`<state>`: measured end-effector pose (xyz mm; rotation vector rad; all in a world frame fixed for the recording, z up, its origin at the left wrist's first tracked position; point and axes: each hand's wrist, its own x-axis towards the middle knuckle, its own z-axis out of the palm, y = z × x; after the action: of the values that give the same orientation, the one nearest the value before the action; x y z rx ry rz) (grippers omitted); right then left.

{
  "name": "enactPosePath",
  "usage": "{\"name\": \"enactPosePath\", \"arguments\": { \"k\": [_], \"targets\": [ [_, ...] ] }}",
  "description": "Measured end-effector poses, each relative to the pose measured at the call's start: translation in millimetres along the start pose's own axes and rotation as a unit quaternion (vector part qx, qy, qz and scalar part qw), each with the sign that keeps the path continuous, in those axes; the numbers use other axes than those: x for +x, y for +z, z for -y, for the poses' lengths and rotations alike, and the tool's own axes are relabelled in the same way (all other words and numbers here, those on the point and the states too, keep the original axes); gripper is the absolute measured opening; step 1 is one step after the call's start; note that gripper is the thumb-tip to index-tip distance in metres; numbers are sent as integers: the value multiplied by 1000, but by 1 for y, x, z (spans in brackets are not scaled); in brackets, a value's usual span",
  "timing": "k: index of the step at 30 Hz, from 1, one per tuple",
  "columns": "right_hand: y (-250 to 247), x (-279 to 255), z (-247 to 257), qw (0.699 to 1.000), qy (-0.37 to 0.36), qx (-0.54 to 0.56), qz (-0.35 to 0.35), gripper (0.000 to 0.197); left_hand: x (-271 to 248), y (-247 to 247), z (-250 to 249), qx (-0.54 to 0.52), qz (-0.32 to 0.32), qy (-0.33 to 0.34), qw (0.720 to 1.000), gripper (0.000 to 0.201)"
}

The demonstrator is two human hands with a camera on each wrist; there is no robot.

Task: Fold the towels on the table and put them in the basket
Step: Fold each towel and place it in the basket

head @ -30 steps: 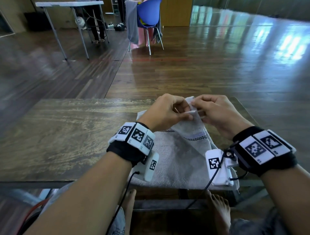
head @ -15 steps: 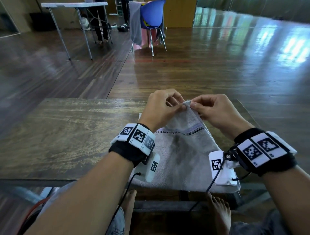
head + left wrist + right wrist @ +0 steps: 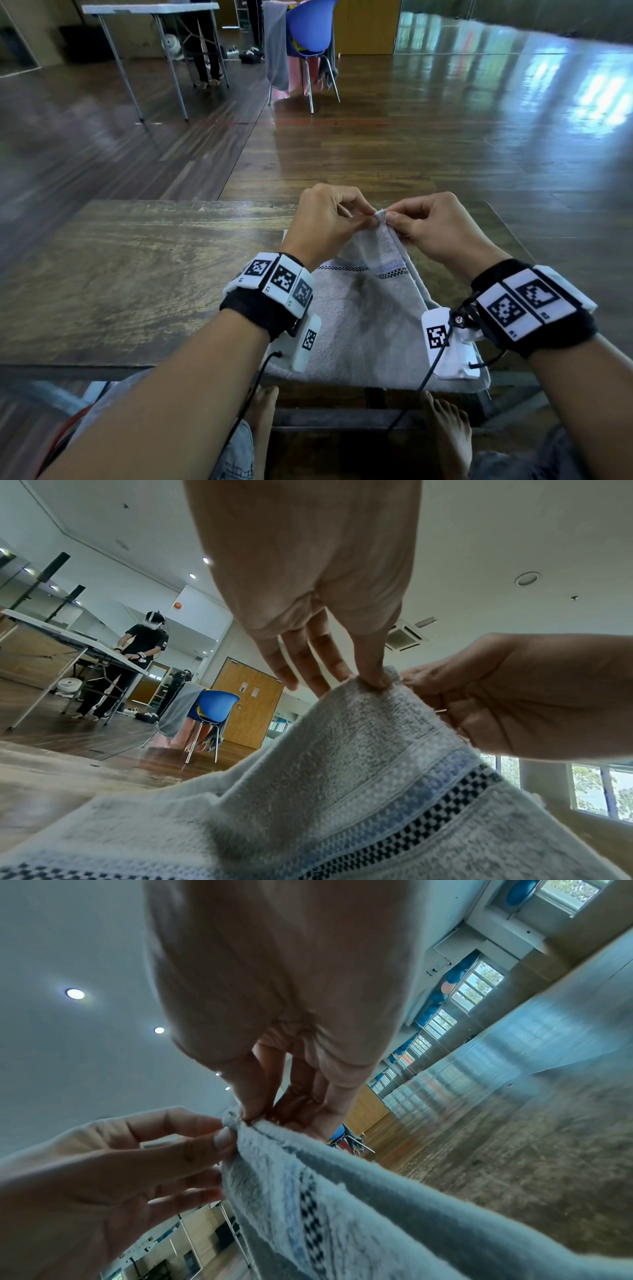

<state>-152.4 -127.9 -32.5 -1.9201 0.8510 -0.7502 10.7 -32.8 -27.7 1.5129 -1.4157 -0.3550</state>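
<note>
A grey towel [image 3: 366, 318] with a blue and black checked band lies on the wooden table [image 3: 137, 274], its near edge hanging over the front. Its far corner [image 3: 381, 216] is lifted into a peak. My left hand [image 3: 329, 222] pinches that corner from the left, and my right hand [image 3: 435, 226] pinches it from the right, both meeting above the table. The left wrist view shows the towel [image 3: 342, 791] rising to my fingertips [image 3: 377, 680]. From the right wrist, the towel [image 3: 308, 1191] hangs from thumb and fingers [image 3: 253, 1110]. No basket is in view.
Beyond the table lies an open wooden floor. A blue chair [image 3: 308, 37] draped with cloths stands far back, beside a white folding table [image 3: 150, 10] where another person [image 3: 137, 653] stands. My bare feet [image 3: 263, 411] show under the table's front.
Both hands have lifted the towel's far corner higher and drawn it into a tighter peak; the grips have shifted to the very tip.
</note>
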Motion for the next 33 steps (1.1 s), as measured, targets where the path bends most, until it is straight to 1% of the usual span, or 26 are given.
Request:
{"name": "enactPosePath", "arguments": {
  "k": [7,11,16,18,20,22,24,26,29,31,33],
  "targets": [
    [2,2,-6,1000,-5,-19,17,21,0,2,2,28,4,26,999,9],
    [3,3,-8,1000,-5,-27,14,24,0,4,3,41,1,32,999,10],
    [3,2,-7,1000,-5,-27,6,21,0,5,3,47,-4,33,998,10],
    [3,1,-5,1000,-4,-25,9,22,0,5,3,51,-5,30,998,10],
    [3,0,-2,1000,-4,-18,20,18,0,4,3,53,-2,26,998,11],
    [3,-4,2,999,-11,-20,26,11,-1,5,2,56,5,29,998,15],
    [4,-6,4,999,-25,-36,13,11,-1,5,1,67,12,22,997,21],
    [3,-7,6,998,-40,-49,0,9,-1,5,2,90,35,-1,995,25],
    [-1,-6,6,997,-62,-47,-28,13,-1,0,5,132,115,-15,984,31],
    [-5,-4,6,996,-73,-52,-28,17,0,-4,7,136,165,-15,977,28],
    [-9,-3,5,994,-86,-61,-29,16,1,-7,10,145,185,-25,972,23]
  ]
}}
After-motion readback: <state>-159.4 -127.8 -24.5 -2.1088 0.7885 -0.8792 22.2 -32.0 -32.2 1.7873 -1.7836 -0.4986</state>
